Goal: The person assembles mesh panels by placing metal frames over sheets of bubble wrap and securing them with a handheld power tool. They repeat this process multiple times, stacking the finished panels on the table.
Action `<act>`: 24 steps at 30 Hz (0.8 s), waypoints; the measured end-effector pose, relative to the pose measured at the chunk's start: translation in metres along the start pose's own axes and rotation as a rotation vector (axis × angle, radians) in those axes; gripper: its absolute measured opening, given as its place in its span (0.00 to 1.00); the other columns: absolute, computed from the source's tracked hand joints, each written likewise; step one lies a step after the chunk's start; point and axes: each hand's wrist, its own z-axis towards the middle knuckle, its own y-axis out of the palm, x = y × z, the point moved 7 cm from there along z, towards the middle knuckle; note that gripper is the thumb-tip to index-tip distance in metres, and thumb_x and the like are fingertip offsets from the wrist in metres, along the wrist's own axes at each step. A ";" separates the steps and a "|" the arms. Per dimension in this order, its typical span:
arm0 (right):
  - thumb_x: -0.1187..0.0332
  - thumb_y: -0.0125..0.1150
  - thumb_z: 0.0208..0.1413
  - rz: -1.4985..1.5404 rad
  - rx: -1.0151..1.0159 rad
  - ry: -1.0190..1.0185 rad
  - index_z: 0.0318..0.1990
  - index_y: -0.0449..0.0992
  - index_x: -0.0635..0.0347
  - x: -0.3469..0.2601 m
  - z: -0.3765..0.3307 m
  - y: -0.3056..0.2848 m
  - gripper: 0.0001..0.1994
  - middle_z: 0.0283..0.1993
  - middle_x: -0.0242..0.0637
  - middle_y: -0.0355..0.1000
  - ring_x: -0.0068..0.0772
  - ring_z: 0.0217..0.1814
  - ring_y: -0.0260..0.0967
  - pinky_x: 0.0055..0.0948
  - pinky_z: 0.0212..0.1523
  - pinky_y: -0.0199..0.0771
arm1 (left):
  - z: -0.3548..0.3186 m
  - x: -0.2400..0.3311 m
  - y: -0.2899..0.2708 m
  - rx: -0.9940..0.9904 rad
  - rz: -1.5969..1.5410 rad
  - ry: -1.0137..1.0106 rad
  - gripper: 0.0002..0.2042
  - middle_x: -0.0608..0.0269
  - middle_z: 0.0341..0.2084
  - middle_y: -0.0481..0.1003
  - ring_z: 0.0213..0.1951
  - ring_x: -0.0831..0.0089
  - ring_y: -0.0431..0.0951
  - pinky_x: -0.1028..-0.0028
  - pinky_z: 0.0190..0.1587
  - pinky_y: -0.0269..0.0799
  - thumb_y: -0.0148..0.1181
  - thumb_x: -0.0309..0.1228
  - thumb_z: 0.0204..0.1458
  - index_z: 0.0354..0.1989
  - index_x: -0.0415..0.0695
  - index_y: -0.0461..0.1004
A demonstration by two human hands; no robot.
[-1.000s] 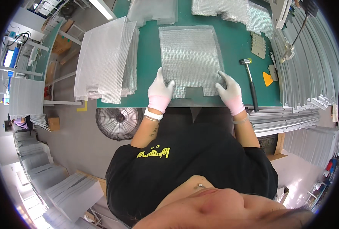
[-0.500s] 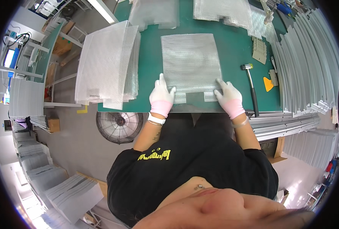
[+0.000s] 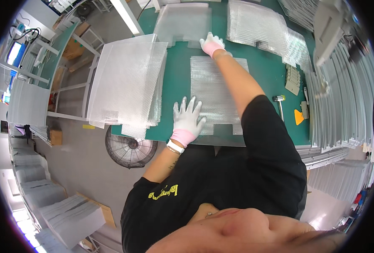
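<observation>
Green tabletop [image 3: 177,76]: mesh stacks [image 3: 126,78] left and beyond, mesh sheeting [image 3: 215,99] midway; right: beige pieces [image 3: 292,80], hammer [image 3: 280,107], yellow scraper [image 3: 298,117].

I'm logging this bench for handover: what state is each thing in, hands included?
Left hand: open, fingers spread
Right hand: at far mesh stack, grip unclear
Centre mesh: lying flat, partly hidden
Left mesh stack: fanned, edges uneven
Mallet: lying down, handle partly hidden
Yellow scraper: lying flat
Floor fan: upright; spinning or not, unclear
</observation>
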 end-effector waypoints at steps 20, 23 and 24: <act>0.73 0.57 0.62 1.306 0.214 -0.465 0.65 0.67 0.66 0.017 -0.040 -0.202 0.24 0.60 0.43 0.72 0.34 0.62 0.68 0.29 0.63 0.67 | 0.002 -0.007 0.006 0.007 -0.121 -0.033 0.34 0.53 0.70 0.57 0.73 0.46 0.50 0.46 0.73 0.39 0.57 0.49 0.55 0.68 0.46 0.61; 0.69 0.60 0.59 1.286 0.311 -0.452 0.64 0.70 0.62 0.051 -0.098 -0.218 0.24 0.63 0.46 0.71 0.38 0.65 0.67 0.32 0.65 0.65 | 0.000 -0.024 0.005 0.127 -0.368 -0.034 0.40 0.48 0.72 0.53 0.74 0.45 0.46 0.48 0.74 0.36 0.57 0.57 0.54 0.69 0.43 0.58; 0.71 0.59 0.60 1.227 0.319 -0.415 0.65 0.68 0.64 0.061 -0.126 -0.225 0.25 0.65 0.43 0.69 0.34 0.65 0.66 0.31 0.65 0.65 | -0.003 -0.033 0.006 0.213 -0.479 -0.037 0.41 0.47 0.72 0.52 0.74 0.45 0.46 0.48 0.74 0.36 0.57 0.58 0.54 0.69 0.42 0.58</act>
